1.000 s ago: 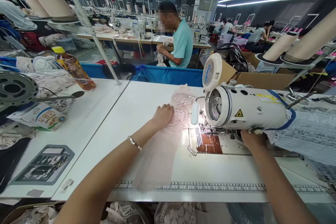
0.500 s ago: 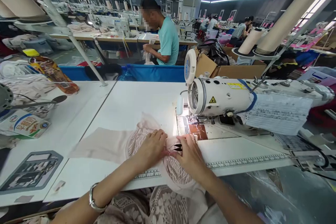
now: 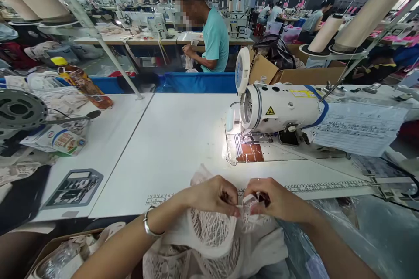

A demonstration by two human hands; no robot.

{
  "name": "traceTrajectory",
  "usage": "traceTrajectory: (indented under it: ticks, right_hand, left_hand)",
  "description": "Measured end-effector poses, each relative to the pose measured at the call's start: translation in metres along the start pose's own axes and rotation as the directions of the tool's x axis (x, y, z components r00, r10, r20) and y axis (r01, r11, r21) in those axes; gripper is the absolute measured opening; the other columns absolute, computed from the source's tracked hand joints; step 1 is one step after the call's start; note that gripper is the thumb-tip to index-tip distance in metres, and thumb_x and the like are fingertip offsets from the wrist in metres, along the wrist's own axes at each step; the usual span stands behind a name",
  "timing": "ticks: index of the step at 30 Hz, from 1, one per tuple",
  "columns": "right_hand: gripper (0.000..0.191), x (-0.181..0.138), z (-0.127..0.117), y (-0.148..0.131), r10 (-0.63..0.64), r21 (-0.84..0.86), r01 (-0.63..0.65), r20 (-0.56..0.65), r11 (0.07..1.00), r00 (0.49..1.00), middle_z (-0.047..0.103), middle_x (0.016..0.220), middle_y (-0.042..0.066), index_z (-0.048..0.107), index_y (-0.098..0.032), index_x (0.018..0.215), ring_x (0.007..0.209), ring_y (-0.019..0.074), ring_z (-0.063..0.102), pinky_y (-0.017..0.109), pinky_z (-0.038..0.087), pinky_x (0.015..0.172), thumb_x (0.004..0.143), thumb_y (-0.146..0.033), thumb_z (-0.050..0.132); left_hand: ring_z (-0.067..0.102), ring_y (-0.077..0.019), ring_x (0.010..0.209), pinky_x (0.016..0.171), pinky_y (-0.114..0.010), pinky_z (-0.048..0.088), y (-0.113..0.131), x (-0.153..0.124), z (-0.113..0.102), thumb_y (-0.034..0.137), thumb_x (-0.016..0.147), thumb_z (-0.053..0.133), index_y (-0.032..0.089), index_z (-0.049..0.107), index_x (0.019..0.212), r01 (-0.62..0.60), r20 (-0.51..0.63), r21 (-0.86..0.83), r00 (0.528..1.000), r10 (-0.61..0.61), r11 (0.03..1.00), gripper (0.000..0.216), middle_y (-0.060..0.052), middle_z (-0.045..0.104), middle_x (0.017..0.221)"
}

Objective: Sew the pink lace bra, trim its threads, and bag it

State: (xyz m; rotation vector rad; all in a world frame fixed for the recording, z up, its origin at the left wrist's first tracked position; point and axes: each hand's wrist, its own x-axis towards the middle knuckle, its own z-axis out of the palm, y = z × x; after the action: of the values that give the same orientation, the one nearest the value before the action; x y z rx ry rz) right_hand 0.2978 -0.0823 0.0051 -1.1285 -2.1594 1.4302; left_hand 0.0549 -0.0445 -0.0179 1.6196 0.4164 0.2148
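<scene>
My left hand (image 3: 212, 195) and my right hand (image 3: 276, 200) both pinch a pale pink lace garment piece (image 3: 212, 231) at the near edge of the white sewing table (image 3: 176, 139). The fabric hangs over the table's front edge toward my lap. A small dark object shows between my right fingers; I cannot tell what it is. The white sewing machine (image 3: 281, 107) stands beyond my hands to the right, its lamp lighting the needle plate (image 3: 250, 152). A bracelet sits on my left wrist.
A printed ruler strip (image 3: 310, 187) runs along the table front. At left lie a grey tool tray (image 3: 73, 187), a carton (image 3: 55, 139), a bottle (image 3: 81, 83) and heaps of fabric. Thread cones (image 3: 327, 32) stand at right. A person in a teal shirt (image 3: 214, 39) sews at the far bench.
The lace piece has come off the needle plate toward me. Both hands pulled it back to the table's front edge and now bunch it together there.
</scene>
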Motion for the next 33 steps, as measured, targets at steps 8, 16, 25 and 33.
traceTrajectory:
  ticks: [8,16,25,33]
  right_hand:
    - [0.042,-0.014,-0.007,0.005,0.094,0.099,-0.087,-0.066,0.991,0.993,0.051,0.070,-0.001,0.061,-0.018,0.077,0.060,0.0114,0.038,0.026,0.028,0.054,0.092,-0.057,0.061]
    - [0.060,-0.015,0.017,0.022,0.275,0.541,-0.114,-0.225,0.833,0.935,0.030,0.056,-0.006,0.034,-0.022,0.061,0.051,0.0091,0.026,0.025,0.021,0.048,0.082,-0.066,0.069]
    - [0.053,-0.018,0.018,0.007,0.314,0.769,-0.120,-0.109,0.628,0.943,0.044,0.050,-0.004,0.043,-0.023,0.059,0.045,0.0102,0.031,0.029,0.017,0.049,0.078,-0.059,0.077]
    - [0.055,-0.021,0.020,0.011,0.238,0.767,-0.084,-0.091,0.637,0.967,0.041,0.050,-0.004,0.043,-0.022,0.057,0.044,0.0100,0.031,0.028,0.021,0.046,0.076,-0.061,0.078]
  left_hand:
    - [0.048,-0.0092,0.068,0.064,-0.023,0.038,0.001,-0.008,-0.003,0.031,0.089,0.067,0.014,0.060,0.070,-0.012,-0.059,0.078,0.998,0.017,0.997,0.026,0.000,0.051,0.078]
    - [0.036,-0.0097,0.063,0.061,-0.026,0.031,0.000,-0.024,0.009,0.045,0.081,0.076,0.018,0.040,0.061,0.011,-0.179,-0.338,0.981,-0.076,0.941,0.049,0.004,0.041,0.067]
    - [0.019,-0.0054,0.053,0.054,-0.024,0.017,-0.009,-0.025,0.025,0.059,0.081,0.075,0.020,0.028,0.058,-0.218,-0.439,-0.460,0.898,-0.007,0.861,0.065,0.009,0.023,0.057]
    - [0.020,-0.0045,0.051,0.052,-0.023,0.018,-0.005,-0.023,0.027,0.068,0.074,0.077,0.020,0.029,0.057,-0.196,-0.403,-0.493,0.915,-0.023,0.848,0.070,0.010,0.023,0.057]
